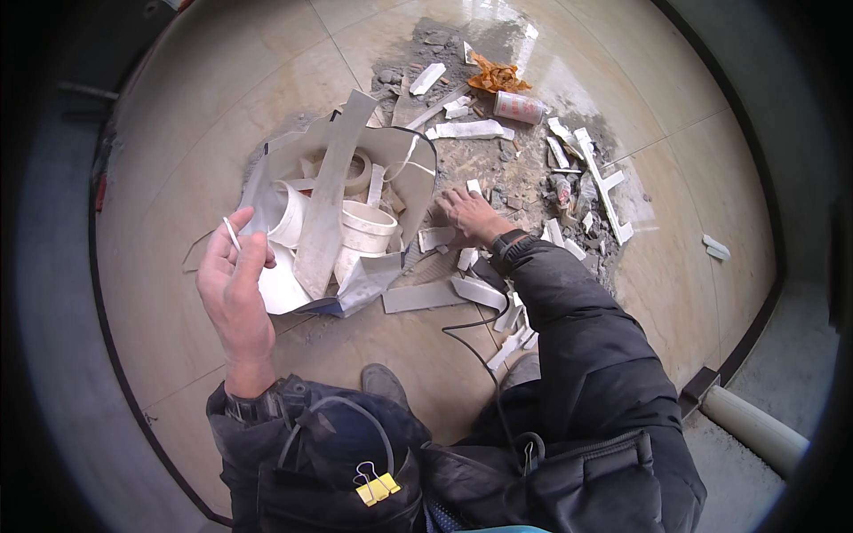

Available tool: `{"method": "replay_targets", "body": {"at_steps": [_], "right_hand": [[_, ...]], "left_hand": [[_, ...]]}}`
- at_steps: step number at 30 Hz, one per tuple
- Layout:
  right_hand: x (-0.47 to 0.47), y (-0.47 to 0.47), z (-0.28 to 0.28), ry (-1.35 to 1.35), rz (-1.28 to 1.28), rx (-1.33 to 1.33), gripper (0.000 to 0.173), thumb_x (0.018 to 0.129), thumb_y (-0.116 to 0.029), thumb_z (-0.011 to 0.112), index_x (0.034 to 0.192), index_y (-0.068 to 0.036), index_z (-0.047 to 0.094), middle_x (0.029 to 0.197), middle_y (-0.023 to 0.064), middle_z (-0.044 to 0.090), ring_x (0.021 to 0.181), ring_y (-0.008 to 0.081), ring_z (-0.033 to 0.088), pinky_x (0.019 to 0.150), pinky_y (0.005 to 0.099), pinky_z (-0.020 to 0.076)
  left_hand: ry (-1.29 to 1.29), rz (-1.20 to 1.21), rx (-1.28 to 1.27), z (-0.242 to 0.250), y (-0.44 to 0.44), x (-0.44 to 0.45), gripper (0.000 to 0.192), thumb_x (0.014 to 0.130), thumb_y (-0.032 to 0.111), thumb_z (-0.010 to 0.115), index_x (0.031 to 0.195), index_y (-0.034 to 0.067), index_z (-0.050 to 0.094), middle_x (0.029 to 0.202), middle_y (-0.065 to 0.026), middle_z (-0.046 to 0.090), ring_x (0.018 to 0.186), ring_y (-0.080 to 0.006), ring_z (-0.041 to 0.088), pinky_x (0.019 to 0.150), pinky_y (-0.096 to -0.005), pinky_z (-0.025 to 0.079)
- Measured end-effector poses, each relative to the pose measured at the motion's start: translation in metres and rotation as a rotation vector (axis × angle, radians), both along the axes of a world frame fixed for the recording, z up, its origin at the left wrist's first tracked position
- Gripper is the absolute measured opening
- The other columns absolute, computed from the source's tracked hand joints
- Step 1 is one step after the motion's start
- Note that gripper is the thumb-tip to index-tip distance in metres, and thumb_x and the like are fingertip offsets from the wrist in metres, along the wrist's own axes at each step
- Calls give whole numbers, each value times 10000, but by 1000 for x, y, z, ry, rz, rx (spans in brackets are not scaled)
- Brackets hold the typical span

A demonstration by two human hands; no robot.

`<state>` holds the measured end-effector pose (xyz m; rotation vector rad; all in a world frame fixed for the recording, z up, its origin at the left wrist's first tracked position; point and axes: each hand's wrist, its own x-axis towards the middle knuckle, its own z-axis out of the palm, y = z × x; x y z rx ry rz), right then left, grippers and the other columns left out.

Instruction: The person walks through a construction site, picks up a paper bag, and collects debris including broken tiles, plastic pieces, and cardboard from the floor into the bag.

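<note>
My left hand (234, 286) is raised at the near left side of an open bag, pinching a thin white stick (232, 233) that looks like a cigarette. Inside the bag (416, 150) are white plastic pipe fittings (366, 230), a tape roll (360, 172) and a long flat grey strip (331, 200) that juts past the rim. My right hand (470, 216) reaches down to the rubble just right of the bag. Its fingertips are partly hidden, so a grip cannot be made out. A broken white piece (435, 238) lies by its palm.
Rubble and white offcuts (473, 129) cover the tiled floor beyond and to the right. Among them lie a can (518, 108), a crumpled orange wrapper (498, 73) and a notched white strip (605, 186). A black cable (476, 353) hangs past my right arm. A pipe (756, 420) is at lower right.
</note>
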<state>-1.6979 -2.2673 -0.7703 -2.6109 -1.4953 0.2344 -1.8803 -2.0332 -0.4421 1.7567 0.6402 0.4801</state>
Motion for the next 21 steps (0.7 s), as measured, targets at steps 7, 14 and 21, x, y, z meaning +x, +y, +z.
{"method": "replay_targets", "body": {"at_steps": [7,14,21], "right_hand": [[-16,18,19,19,75,-256,987,508,-595,885,1257,-46,550,1140,115,567,1115,286,557,933,401,438],[-28,-11,12,103,105,-277,924,520,-648,873,1168,-44,611,1136,150,597,1109,300,569,876,384,500],[-29,-27,3,346,119,-184,757,611,-560,858,1096,-43,592,954,148,683,981,351,654,794,435,539]], "left_hand": [[13,30,26,-1,1,-3,438,933,173,629,1277,-92,570,797,-16,557,799,-103,505,779,-261,403],[17,6,12,-3,0,7,434,934,173,630,1275,-89,573,799,-14,556,801,-103,503,783,-259,398],[4,-4,-5,-5,1,5,448,942,167,623,1298,-95,553,800,-10,555,807,-97,501,790,-255,395]]}}
